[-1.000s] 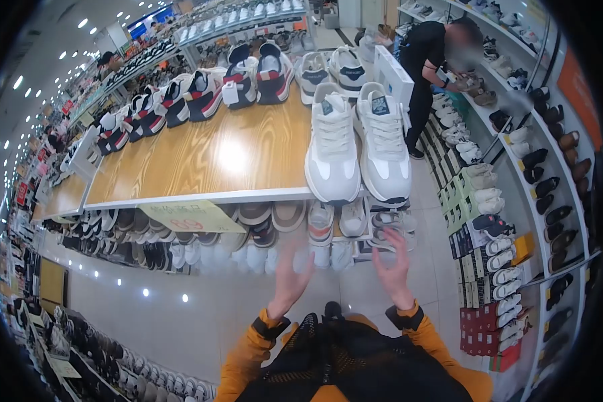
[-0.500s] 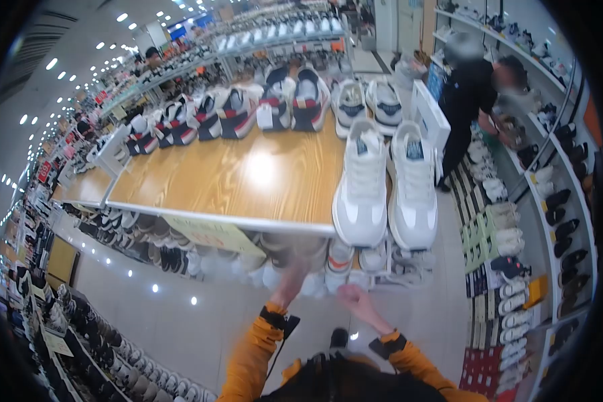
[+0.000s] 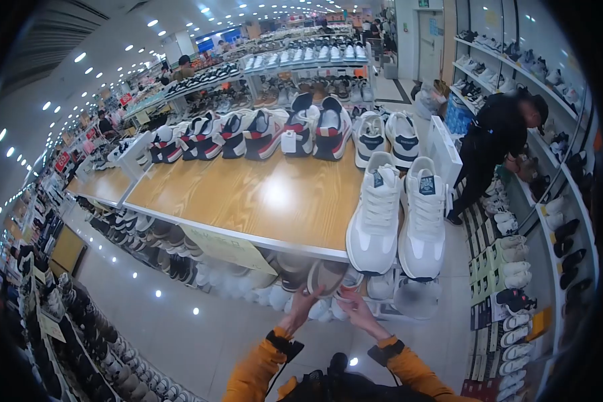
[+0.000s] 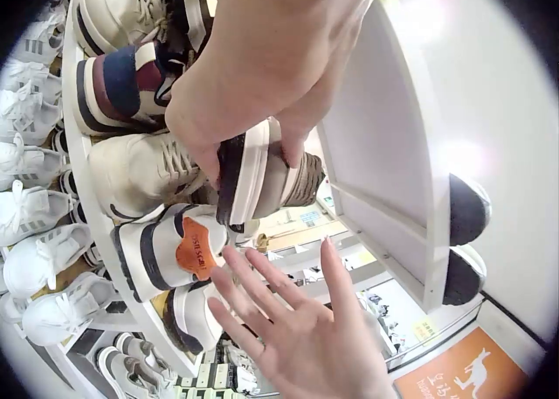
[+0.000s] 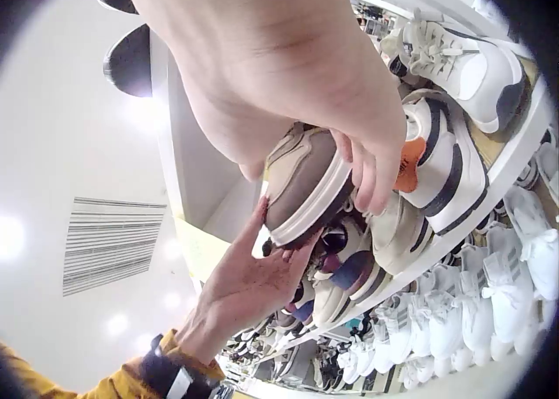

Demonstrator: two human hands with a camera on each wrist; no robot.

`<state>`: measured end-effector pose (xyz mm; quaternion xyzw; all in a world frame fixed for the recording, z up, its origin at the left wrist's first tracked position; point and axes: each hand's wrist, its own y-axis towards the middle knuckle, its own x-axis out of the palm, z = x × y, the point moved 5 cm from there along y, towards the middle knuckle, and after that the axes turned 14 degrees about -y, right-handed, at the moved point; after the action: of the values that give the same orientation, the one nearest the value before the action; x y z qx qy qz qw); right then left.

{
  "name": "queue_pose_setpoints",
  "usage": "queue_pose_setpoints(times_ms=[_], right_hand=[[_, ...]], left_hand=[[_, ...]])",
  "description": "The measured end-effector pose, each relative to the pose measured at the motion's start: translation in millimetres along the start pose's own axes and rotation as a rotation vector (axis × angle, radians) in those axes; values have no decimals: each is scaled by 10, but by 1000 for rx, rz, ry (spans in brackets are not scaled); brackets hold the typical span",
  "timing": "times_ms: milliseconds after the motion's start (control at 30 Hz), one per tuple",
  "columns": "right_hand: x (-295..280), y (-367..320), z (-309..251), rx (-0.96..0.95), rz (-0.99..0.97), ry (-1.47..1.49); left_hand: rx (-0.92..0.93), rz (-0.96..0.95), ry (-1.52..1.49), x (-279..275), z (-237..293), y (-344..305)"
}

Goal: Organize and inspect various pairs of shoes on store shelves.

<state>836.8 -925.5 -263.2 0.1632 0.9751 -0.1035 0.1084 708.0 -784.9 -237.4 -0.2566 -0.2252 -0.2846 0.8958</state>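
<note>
- A person's left hand point(image 3: 300, 309) grips one taupe shoe point(image 4: 277, 174) between thumb and fingers, the white-edged sole turned to one side; the right hand point(image 4: 319, 351) is apart from the left, its fingers spread, close beside the shoe and holding nothing.
- The shoe is just below the front edge of the wooden shelf top point(image 3: 228, 197), before the row on the lower shelf point(image 4: 84, 176); it is near a beige laced shoe point(image 4: 140, 174) and a shoe with an orange patch point(image 4: 196, 255); whether any part of it rests on these cannot be told.
- What could go wrong: the shoe might slip, since only the left hand bears it; its sole could knock a neighbour off the narrow lower shelf, the shoes being packed so tightly; a quick lift could catch the edge above, or the yellow sign point(image 3: 228, 249) hung there.
- The count: two hands; one shoe held; on the top, two white sneakers point(image 3: 375, 224) in front, two dark-heeled sneakers point(image 3: 370, 137) behind them, and about seven navy-and-red shoes point(image 3: 331, 130) in a row, the far ones overlapping; the shoes below overlap too much to count.
</note>
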Motion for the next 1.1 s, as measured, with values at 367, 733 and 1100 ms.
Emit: queue_pose_setpoints(times_ms=[367, 733, 1100], right_hand=[[455, -404, -146, 184, -106, 183], [1463, -1115, -474, -42, -237, 128], [1258, -1179, -1734, -245, 56, 229]], left_hand=[[-341, -18, -148, -983, -294, -1297], [-438, -104, 133, -1772, 238, -2397], [-97, -288, 23, -1084, 1275, -2439]])
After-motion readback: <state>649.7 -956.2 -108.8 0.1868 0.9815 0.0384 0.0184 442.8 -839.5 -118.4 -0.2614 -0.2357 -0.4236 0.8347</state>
